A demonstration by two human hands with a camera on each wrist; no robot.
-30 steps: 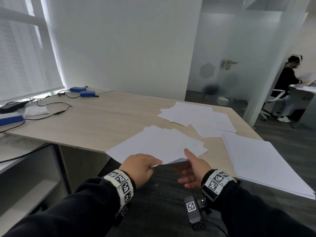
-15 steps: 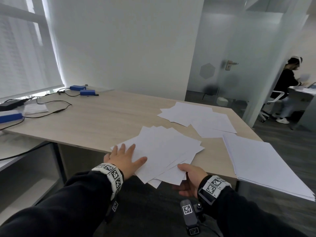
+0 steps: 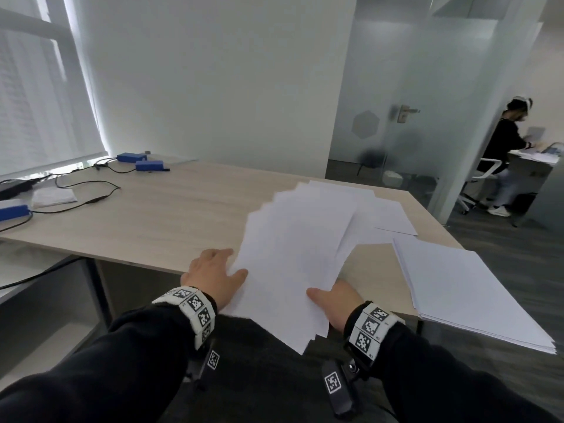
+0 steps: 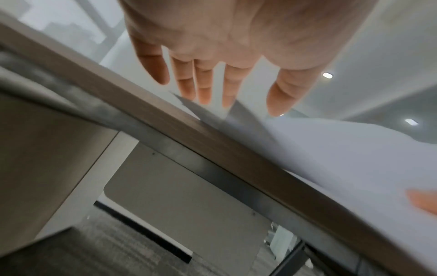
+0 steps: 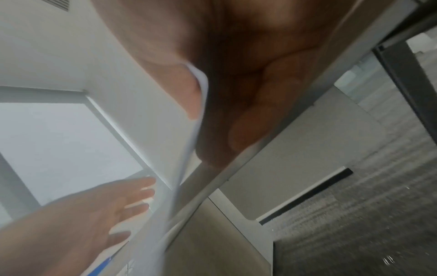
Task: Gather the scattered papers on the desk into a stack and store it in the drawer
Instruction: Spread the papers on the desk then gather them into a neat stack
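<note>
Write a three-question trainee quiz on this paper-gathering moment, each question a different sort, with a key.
1. True or false: the right hand pinches the fanned sheaf of papers with the thumb on top.
2. Multiple choice: the left hand is
A) curled round a blue box
B) open, fingers straight, at the sheaf's left edge
C) under the desk, pulling a drawer
3. Fill in: a separate neat stack of paper lies on the desk to the ____ of the sheaf.

Key: 1 true; 2 B; 3 right
</note>
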